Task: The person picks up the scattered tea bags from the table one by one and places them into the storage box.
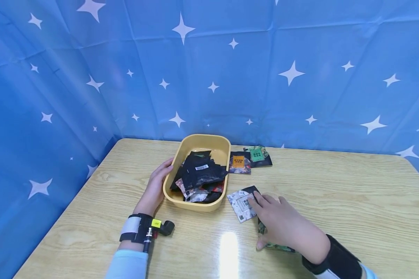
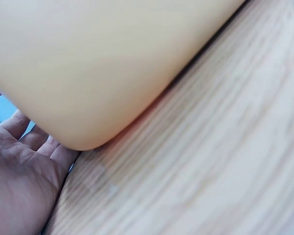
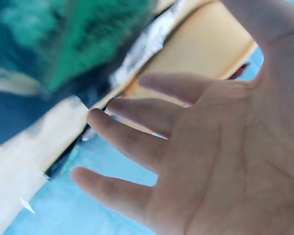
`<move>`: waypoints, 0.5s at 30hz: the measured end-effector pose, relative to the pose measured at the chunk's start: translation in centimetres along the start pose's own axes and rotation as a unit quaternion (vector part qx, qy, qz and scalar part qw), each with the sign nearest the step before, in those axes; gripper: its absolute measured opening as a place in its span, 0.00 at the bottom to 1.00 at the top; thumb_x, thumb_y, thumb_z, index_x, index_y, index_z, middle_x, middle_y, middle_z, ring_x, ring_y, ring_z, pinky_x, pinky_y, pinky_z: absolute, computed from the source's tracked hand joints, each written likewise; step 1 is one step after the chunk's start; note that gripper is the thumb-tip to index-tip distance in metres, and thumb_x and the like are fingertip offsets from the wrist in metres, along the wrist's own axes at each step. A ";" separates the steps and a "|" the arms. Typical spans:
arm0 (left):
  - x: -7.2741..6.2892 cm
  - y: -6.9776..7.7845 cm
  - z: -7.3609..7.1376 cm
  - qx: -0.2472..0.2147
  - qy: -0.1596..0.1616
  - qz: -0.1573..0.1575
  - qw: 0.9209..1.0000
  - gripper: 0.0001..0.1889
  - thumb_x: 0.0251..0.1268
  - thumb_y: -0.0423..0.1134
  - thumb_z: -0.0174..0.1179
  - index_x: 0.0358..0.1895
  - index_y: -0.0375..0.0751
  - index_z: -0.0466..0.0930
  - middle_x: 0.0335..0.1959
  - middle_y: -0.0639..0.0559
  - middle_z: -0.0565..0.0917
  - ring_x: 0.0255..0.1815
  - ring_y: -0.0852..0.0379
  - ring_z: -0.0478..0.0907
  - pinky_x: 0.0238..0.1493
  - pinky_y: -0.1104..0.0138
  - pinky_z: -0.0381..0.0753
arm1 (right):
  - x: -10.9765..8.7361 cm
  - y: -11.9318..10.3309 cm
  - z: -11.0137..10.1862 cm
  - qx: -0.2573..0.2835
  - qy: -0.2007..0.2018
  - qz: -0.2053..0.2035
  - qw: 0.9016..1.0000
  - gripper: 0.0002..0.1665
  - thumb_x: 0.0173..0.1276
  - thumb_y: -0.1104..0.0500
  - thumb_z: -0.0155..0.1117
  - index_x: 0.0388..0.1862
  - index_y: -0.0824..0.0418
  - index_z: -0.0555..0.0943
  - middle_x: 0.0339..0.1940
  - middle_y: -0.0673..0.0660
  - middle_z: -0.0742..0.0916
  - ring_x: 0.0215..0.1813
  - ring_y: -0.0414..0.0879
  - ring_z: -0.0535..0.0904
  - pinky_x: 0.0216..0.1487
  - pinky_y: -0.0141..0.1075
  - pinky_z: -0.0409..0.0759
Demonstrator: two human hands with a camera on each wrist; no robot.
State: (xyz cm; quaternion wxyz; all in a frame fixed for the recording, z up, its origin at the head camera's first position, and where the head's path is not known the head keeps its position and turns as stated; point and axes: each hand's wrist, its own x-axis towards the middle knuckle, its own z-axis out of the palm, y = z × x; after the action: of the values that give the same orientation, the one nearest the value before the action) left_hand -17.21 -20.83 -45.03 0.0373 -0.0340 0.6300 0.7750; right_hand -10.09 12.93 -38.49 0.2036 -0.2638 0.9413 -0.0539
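A yellow plastic bin [image 1: 179, 203] on the table holds a heap of mostly black sachets [image 1: 206, 174]. My left hand [image 1: 155, 188] rests against the bin's left outer wall; the left wrist view shows its fingers beside the bin's corner. On the right, my right hand [image 1: 286, 223] spreads its fingers low over two sachets. Its fingertips are at a white patterned sachet [image 1: 239, 205] with a dark corner. Under the palm and thumb lies a dark green sachet [image 1: 281, 247], partly hidden. In the right wrist view the fingers [image 3: 127, 147] look extended and apart.
Right of the bin lie a dark sachet with an orange label [image 1: 239, 162] and another with a green label [image 1: 256, 155]. The wooden table [image 1: 352, 186] meets a blue star-patterned curtain [image 1: 230, 97] at its back and left edges.
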 end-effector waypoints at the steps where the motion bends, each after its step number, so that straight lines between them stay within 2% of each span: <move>1: 0.0 0.0 0.0 -0.002 0.000 0.000 1.000 0.27 0.76 0.35 0.42 0.75 0.32 0.57 0.74 0.40 0.61 0.73 0.47 0.60 0.73 0.58 0.59 | 0.0 0.1 0.2 0.003 -0.006 0.000 1.000 0.70 0.37 0.34 0.80 0.76 0.64 0.64 0.76 0.67 0.64 0.73 0.65 0.62 0.63 0.72 0.60; 6: 0.0 -0.1 -0.1 -0.007 -0.009 0.005 1.000 0.27 0.76 0.35 0.41 0.75 0.30 0.56 0.74 0.39 0.60 0.72 0.46 0.60 0.73 0.58 0.59 | 0.1 0.3 0.5 0.002 -0.020 0.009 1.000 0.67 0.38 0.38 0.82 0.75 0.63 0.65 0.76 0.66 0.65 0.72 0.65 0.63 0.61 0.72 0.62; 15: 0.0 -0.1 -0.1 -0.006 -0.008 0.004 1.000 0.27 0.76 0.35 0.41 0.75 0.31 0.56 0.74 0.38 0.61 0.72 0.46 0.61 0.73 0.58 0.61 | 0.3 0.0 0.5 -0.019 -0.009 0.003 1.000 0.62 0.40 0.41 0.84 0.72 0.64 0.69 0.72 0.68 0.70 0.68 0.65 0.68 0.63 0.66 0.66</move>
State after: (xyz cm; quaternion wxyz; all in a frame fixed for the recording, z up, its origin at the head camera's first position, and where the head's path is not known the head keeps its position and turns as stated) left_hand -17.20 -20.92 -45.12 0.0387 -0.0252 0.6252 0.7791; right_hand -10.11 12.82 -39.06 0.2070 -0.2654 0.9411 -0.0332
